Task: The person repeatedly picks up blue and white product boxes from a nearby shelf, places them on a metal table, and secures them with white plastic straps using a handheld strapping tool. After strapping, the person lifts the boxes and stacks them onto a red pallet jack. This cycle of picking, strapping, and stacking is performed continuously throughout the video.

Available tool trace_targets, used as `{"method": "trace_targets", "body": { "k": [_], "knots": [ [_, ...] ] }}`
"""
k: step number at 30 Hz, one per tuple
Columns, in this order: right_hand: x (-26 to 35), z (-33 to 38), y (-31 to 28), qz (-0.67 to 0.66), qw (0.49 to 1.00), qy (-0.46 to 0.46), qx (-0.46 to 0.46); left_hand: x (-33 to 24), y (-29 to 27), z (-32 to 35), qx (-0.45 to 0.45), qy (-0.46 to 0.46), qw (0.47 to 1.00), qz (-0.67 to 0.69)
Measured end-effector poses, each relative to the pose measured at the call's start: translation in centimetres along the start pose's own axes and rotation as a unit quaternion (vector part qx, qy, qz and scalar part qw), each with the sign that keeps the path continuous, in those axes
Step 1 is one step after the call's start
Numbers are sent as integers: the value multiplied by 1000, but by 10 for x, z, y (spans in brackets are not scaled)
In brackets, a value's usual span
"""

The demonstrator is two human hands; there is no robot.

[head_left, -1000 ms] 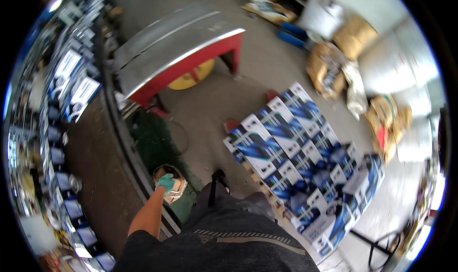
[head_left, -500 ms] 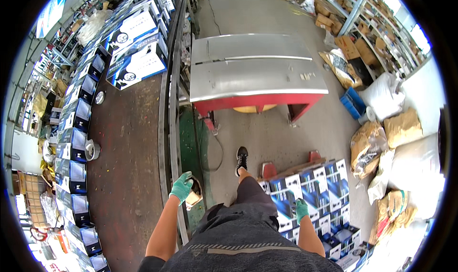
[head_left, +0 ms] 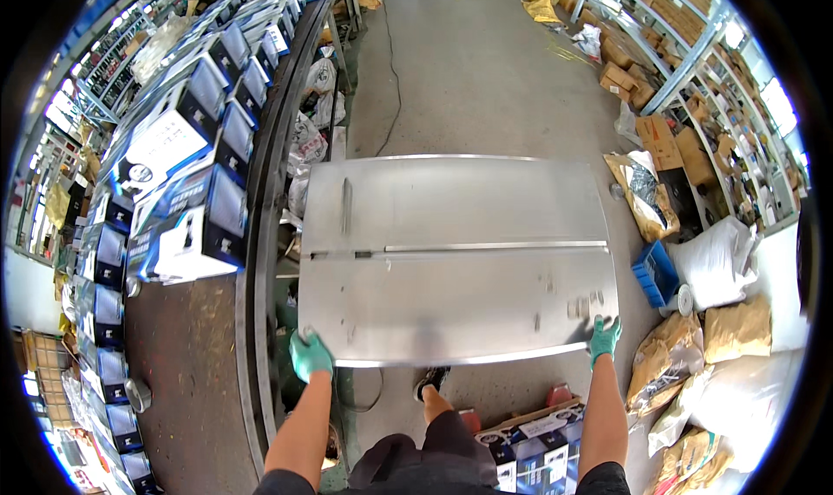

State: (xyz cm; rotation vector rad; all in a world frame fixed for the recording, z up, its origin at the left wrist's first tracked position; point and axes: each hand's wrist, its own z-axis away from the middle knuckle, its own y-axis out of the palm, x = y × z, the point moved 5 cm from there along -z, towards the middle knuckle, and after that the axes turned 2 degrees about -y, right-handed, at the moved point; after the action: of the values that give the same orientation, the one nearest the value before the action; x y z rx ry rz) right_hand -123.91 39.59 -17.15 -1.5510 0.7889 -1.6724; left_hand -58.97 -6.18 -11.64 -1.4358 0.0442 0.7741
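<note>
In front of me stands a wide table with a scuffed bare-metal top (head_left: 460,291), a narrow slot running across its middle. At its near left corner, my left hand (head_left: 310,354) in a green glove is closed on the edge. My right hand (head_left: 604,336), gloved alike, grips the near right corner. Both arms reach forward. The table's legs are hidden under the top.
On the left, a long dark workbench (head_left: 186,356) carries stacked blue-and-white cartons (head_left: 195,217). More cartons (head_left: 542,456) stand by my legs. Sacks (head_left: 737,326), a blue bin (head_left: 655,274) and shelving (head_left: 694,57) line the right. A cable (head_left: 395,78) crosses the floor.
I have come closer to the metal-topped table, which now looks larger. Both hands have moved from beside my body onto its near corners.
</note>
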Motion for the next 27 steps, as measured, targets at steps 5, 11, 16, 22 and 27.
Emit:
{"method": "trace_targets", "body": {
  "k": [5, 11, 16, 22, 27],
  "knots": [
    [16, -42, 17, 93, 990, 102, 5, -7, 8, -13, -129, -25, 991, -27],
    [61, -71, 32, 18, 975, 203, 88, -43, 32, -48, -134, 6, 991, -24],
    [134, -116, 58, -20, 959, 255, 124, -116, 51, -88, -124, 14, 991, -53],
    [217, -175, 104, 13, 935, 300, 186, -199, 84, -152, -102, 151, 978, -97],
    [260, -219, 134, 55, 932, 301, 195, -285, 107, -196, -38, 271, 947, -167]
  ]
}}
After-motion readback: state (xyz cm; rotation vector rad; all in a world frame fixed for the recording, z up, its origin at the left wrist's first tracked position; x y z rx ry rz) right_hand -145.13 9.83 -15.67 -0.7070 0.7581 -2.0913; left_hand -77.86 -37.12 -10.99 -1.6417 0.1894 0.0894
